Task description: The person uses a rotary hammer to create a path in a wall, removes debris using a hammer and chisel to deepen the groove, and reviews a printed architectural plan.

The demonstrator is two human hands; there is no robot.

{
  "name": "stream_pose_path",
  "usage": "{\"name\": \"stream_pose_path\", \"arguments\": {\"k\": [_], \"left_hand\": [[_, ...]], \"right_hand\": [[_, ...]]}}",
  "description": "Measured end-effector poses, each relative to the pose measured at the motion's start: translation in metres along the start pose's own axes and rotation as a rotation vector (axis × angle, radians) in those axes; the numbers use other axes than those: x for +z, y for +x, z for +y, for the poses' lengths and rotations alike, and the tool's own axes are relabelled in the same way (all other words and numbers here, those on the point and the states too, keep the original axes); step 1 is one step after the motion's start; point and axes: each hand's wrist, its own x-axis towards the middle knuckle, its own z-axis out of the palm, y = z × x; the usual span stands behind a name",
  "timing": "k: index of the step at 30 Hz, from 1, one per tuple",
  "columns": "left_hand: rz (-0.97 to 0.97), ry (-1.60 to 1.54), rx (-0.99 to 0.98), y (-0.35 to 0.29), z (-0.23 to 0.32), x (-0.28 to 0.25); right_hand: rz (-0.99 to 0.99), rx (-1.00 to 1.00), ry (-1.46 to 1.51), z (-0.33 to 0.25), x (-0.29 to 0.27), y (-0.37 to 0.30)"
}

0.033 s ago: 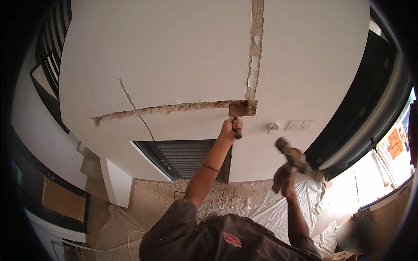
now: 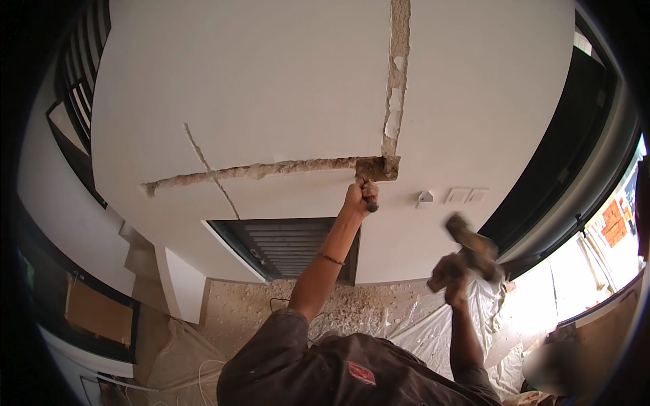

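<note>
My left hand is closed around a dark chisel, raised against the white wall. The chisel's far end meets the lower left part of a rough square recess; its tip is hard to make out. Lower and to the right, my right hand grips the handle of a heavy hammer. Blurred by motion, the hammer head is well apart from the chisel. From the recess a chipped groove runs left, and a taller channel rises upward.
Two switch plates and a small white fitting sit right of the recess. Below is a dark louvred panel. Rubble and plastic sheeting cover the floor. A bright opening lies to the right.
The hammer and my right hand have swung a little to the right, farther from the chisel. My left hand and the chisel stay at the recess, nearly unmoved.
</note>
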Motion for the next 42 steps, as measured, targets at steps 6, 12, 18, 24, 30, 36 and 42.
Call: {"name": "stream_pose_path", "arguments": {"k": [6, 12, 18, 24, 30, 36, 42], "left_hand": [[0.126, -0.055, 0.122, 0.017, -0.001, 0.016], [0.04, 0.274, 0.065, 0.012, 0.017, 0.004], [0.212, 0.842, -0.028, -0.048, 0.02, -0.013], [0.072, 0.248, -0.02, -0.023, 0.007, -0.011], [0.097, 0.037, 0.069, 0.016, 0.003, 0.013], [0.123, 0.099, 0.094, 0.013, -0.004, 0.019], [-0.025, 0.611, -0.036, -0.025, 0.03, -0.012]], "right_hand": [[0.234, -0.523, -0.345, -0.149, -0.014, 0.035], [-0.391, 0.164, -0.176, 0.079, 0.059, 0.061], [-0.212, 0.281, -0.085, 0.083, 0.054, -0.018], [-0.006, 0.142, 0.09, 0.04, 0.032, -0.001], [0.099, -0.377, 0.151, -0.094, -0.008, 0.051], [-0.101, -0.088, -0.379, 0.023, 0.057, 0.055], [-0.421, 0.259, -0.29, 0.082, 0.076, -0.013]]}}
